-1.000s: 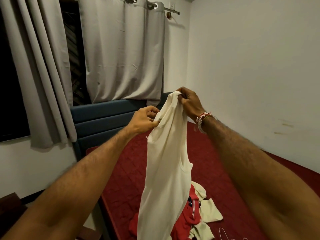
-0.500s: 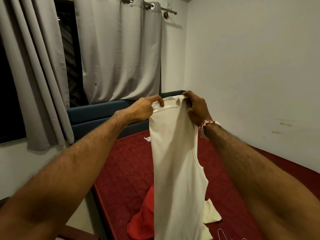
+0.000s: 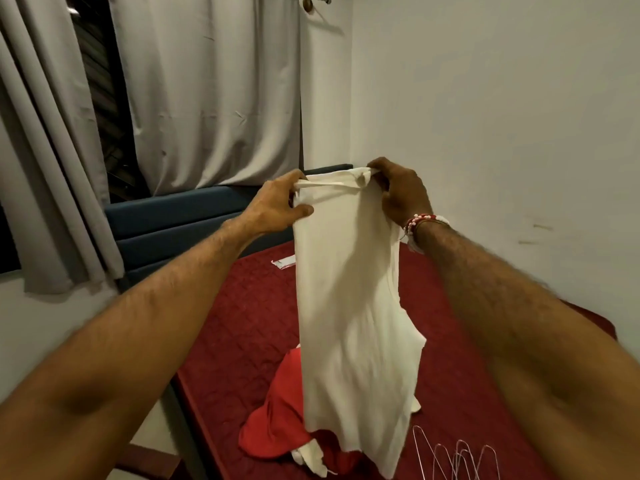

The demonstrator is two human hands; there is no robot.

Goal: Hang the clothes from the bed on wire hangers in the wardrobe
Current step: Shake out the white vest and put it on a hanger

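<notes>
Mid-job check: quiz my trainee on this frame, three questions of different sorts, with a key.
1. True or false: the left hand and the right hand both grip the top edge of the white garment.
2. The wire hangers lie: (A) on the bed, (B) in the right hand, (C) in the left hand.
3. Fill in: the heaped garment on the bed is coloured ____.
Key: 1 true; 2 A; 3 red.

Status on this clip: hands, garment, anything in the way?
Left hand, right hand both grip white top at upper edge. Top hangs over bed, not on a hanger. Wire hangers lie on bed. Nothing blocking.
</notes>
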